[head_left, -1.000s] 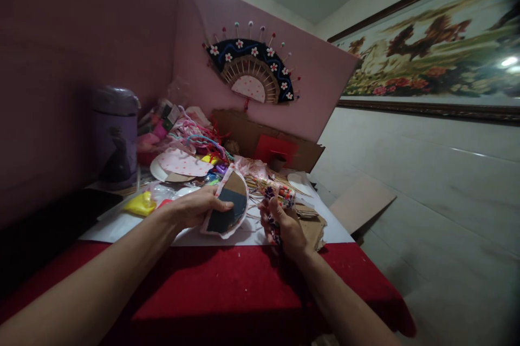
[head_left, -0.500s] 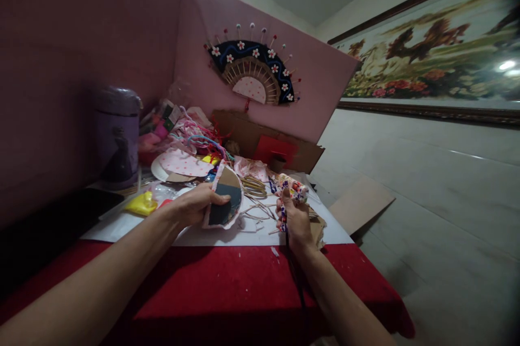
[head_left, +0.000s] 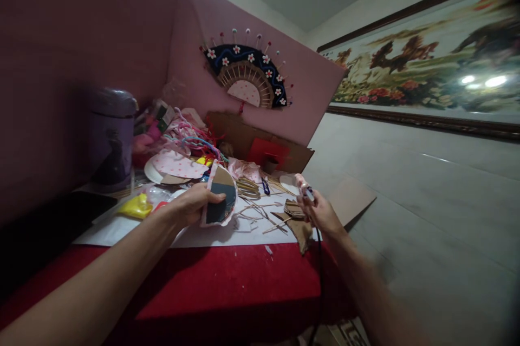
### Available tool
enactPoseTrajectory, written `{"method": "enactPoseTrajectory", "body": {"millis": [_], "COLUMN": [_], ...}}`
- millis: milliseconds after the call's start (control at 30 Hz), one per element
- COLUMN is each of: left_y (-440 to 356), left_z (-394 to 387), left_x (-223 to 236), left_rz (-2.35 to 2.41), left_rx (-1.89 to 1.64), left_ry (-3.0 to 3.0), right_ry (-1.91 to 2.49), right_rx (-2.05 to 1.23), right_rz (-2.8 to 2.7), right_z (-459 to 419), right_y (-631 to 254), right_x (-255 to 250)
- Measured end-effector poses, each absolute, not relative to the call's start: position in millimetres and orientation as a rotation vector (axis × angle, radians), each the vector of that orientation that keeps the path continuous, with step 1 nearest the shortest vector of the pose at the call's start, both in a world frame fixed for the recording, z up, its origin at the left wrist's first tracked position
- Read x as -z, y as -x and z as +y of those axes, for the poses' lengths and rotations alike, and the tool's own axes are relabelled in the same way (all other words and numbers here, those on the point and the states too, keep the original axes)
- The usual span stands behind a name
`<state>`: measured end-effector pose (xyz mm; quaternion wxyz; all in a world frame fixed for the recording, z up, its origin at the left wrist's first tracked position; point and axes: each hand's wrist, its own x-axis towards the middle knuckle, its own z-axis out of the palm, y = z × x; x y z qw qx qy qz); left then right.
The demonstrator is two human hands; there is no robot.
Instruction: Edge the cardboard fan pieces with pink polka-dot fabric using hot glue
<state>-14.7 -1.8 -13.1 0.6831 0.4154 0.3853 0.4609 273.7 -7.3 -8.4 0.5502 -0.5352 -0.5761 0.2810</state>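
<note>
Farther right than half a second ago, the person's right hand (head_left: 325,219) has swung away from the half-round piece (head_left: 223,202), so that more of the cardboard scraps (head_left: 301,229) shows. Its fingers are wrapped around a patterned glue gun (head_left: 301,183), whose black cord (head_left: 319,265) hangs down in front of the red cloth (head_left: 227,281).

On the other side, the left hand (head_left: 195,203) stays where it was, clamped on the half-round piece, thumb across the front and the other fingers hidden behind. That piece is brown above and dark below, with a pale border along its edge, and is held tilted over the white paper (head_left: 190,240); whether its lower edge touches the paper is hard to tell.

Thin sticks (head_left: 260,206) lie between the two hands. A yellow packet (head_left: 136,206) sits left of the left hand, near a purple flask (head_left: 111,145). Behind everything, a decorated fan (head_left: 246,71) is mounted on the pink board (head_left: 300,80).
</note>
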Motion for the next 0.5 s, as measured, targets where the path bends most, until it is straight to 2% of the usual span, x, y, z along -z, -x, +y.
{"method": "enactPoseTrajectory", "body": {"millis": [300,500], "left_y": [14,15], "left_z": [-4,0], "left_x": [12,17], "left_rz": [0.843,0.833], "left_rx": [-1.01,-1.008], "left_ry": [-0.948,-0.954], "right_ry": [1.813,1.789], "right_rx": [-0.135,0.058], "right_rz": [-1.716,-1.784], "right_z": [-19,0], "right_y": [-305,-304], "right_x": [55,59]}}
